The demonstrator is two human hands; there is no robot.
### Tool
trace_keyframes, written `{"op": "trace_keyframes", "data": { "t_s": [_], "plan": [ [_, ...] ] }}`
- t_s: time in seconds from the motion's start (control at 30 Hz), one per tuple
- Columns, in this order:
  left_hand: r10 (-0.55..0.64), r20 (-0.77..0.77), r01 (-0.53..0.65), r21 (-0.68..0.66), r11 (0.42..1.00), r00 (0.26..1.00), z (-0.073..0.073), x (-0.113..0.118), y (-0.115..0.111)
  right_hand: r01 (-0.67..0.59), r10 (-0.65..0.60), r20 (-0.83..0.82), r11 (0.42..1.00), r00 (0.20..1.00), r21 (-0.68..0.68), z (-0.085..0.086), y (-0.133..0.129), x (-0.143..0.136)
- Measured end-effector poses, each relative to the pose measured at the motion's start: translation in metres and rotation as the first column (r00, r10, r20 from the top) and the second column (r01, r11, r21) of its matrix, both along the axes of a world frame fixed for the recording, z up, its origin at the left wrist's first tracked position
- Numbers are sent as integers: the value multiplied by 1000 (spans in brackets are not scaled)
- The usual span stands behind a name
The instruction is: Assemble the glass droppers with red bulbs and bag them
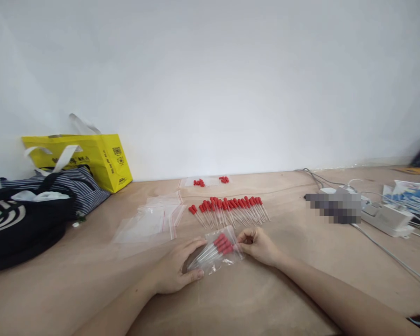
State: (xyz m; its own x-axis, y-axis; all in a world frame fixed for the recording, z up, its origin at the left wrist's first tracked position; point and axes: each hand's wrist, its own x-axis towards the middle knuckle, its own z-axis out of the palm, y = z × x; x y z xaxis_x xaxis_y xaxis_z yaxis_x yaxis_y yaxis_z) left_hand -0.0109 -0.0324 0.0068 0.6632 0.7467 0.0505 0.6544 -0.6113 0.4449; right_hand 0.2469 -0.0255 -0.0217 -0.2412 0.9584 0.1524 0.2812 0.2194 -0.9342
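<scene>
A clear zip bag [213, 255] lies in front of me with several red-bulbed glass droppers [224, 244] inside, their bulbs toward the right. My left hand [177, 268] grips the bag's left end, thumb at the lower corner and fingers along the upper side. At the opposite end, my right hand [257, 243] pinches the bag's edge between thumb and fingers. Just beyond the bag, a row of loose droppers [236, 210] lies side by side with red bulbs pointing away from me. Flat clear zip bags [143, 224] are spread to the left of that row.
Loose red rubber bulbs [199, 183] lie on clear plastic near the wall. A yellow bag [108, 163], a striped bag [87, 186] and a black bag [28, 233] stand at left. On the right are a white power strip [388, 219], cables and printed packets [411, 196].
</scene>
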Motion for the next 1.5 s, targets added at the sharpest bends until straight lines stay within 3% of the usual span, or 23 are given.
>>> {"op": "trace_keyframes", "data": {
  "t_s": [0.1,0.2,0.27,0.33,0.4,0.6,0.8,0.93,1.1,1.17,1.27,1.37,1.5],
  "plan": [
    [-7,-13,7,-10,1000,1000,5,2,-2,-10,-2,92,993,996,121,-2,0,0],
    [7,-42,-8,-25,1000,999,10,4,-4,-73,59,130,992,990,104,0,10,11],
    [11,-51,-12,-26,1000,999,10,4,-5,55,-80,198,991,977,125,6,28,24],
    [13,-53,-14,-25,1000,998,9,3,-4,295,-356,378,932,855,210,14,52,38],
    [14,-55,-15,-30,999,998,7,2,-3,396,-464,421,885,779,244,22,79,49],
    [7,-41,-8,-33,999,999,4,-2,-1,496,-565,495,823,660,278,24,131,52],
    [5,-42,-7,-34,999,999,-4,-5,1,516,-558,450,826,697,225,19,144,46],
    [11,-43,-15,-83,996,999,3,-5,0,501,-533,308,846,788,182,31,136,57],
    [35,-74,-45,-143,989,997,18,-3,-3,499,-512,70,855,856,140,32,95,68],
    [32,-55,-39,-134,990,998,19,-3,-3,508,-509,-22,853,860,121,22,73,65],
    [27,-46,-32,-122,992,999,14,-3,-2,413,-411,-359,908,838,-76,6,46,53],
    [24,-42,-28,-106,994,999,8,-5,0,341,-397,-459,918,795,-204,-6,30,39],
    [17,0,-17,-75,997,1000,3,-7,1,244,-356,-505,930,786,-275,-9,19,24]
  ]
}}
